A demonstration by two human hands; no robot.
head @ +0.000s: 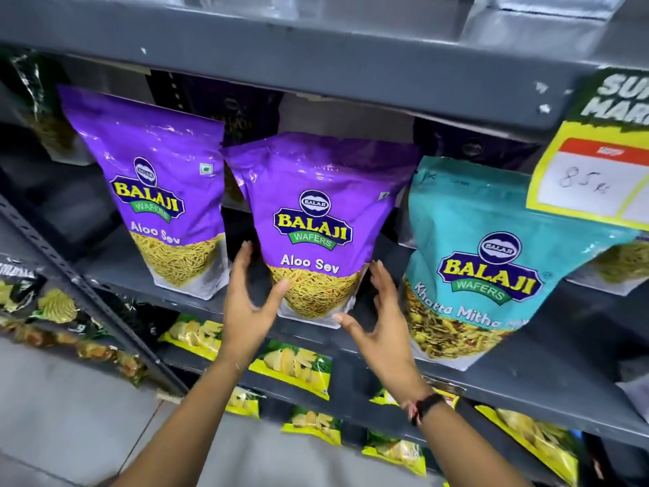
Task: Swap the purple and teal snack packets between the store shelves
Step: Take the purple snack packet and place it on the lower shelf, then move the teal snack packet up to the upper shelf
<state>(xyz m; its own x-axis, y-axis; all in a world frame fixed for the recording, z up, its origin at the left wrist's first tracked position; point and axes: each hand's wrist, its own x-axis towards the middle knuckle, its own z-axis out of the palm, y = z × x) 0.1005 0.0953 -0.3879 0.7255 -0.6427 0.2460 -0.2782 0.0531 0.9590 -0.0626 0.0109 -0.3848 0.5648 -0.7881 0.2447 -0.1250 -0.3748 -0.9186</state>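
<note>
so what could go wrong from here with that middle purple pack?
1. Both hands, left hand and right hand, only flank the base of the middle purple packet; a low grab could let its top flop forward.
2. Its top edge overlaps the left purple packet, which might get dragged.
3. The teal packet leans close beside it and could tip.

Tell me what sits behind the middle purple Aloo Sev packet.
Behind the middle purple Aloo Sev packet, the edge of another purple packet peeks out at its upper left, and dark packets stand farther back. Anything directly behind it is covered.

Bright even store light, glare on purple packets (pixel 318 209), shadowed shelf recesses, wide-angle bowing, blurred edges
</note>
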